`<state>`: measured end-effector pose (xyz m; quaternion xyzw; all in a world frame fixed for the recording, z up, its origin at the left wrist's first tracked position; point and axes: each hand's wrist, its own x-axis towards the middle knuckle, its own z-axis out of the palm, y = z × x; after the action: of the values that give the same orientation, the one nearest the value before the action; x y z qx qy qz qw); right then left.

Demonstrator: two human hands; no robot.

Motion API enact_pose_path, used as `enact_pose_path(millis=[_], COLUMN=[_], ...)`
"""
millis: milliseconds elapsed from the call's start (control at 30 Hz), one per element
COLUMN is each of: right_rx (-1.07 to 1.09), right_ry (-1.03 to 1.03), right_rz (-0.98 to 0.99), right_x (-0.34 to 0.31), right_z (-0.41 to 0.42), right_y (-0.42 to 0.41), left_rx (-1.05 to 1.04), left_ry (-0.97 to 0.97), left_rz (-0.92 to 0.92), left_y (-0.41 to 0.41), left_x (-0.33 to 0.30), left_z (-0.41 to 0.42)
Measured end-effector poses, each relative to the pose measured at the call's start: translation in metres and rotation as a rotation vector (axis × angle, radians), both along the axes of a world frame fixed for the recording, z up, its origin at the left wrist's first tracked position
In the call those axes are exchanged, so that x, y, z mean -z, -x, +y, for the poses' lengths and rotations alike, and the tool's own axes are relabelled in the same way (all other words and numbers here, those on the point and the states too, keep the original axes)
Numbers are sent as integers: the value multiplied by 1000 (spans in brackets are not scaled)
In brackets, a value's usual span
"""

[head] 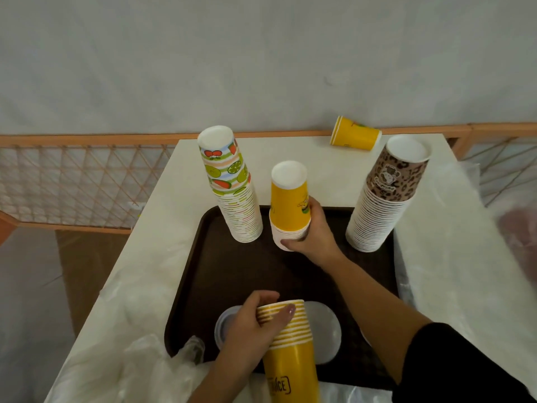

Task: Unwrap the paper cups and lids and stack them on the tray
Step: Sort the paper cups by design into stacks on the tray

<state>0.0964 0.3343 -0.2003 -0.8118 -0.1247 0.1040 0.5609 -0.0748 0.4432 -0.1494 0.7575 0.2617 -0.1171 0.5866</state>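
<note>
My right hand (312, 231) steadies the mid yellow stack (289, 205) on tray (232, 266), left hand (255, 330) grips near stack (287, 338); next: join 'em.

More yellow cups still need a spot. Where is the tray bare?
Bare: the tray's middle, between the three upright stacks and the lids. Crowded: the far edge with the fruit stack, yellow stack and leopard stack.

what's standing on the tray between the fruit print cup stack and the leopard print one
In the head view, a short yellow cup stack stands upside down between the fruit-print stack and the leopard-print stack, with the right hand gripping it on the tray.
</note>
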Motion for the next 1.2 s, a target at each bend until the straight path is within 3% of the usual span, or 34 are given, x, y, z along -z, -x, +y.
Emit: enact_pose_path(millis=[133,367,567,767,1067,1200], right_rx=[-44,-68,61,188,306,163], right_ry=[42,122,21,-67,-48,160], right_rz=[-87,-288,-610,-736,-494,-311], right_x=[-23,-74,-131,-190,-166,-121], right_z=[-6,-26,-58,-105,-156,-158], right_y=[9,28,36,8,-87,-117], left_rx=[105,25,-41,-6,5,-15], left_ry=[-31,17,60,167,163,141], left_rz=[47,14,-92,-178,-179,-164], left_y=[3,8,-11,-34,-77,-89], left_x=[-1,-2,-17,-30,-29,-18], left_z=[-6,-22,-25,-46,-79,-83])
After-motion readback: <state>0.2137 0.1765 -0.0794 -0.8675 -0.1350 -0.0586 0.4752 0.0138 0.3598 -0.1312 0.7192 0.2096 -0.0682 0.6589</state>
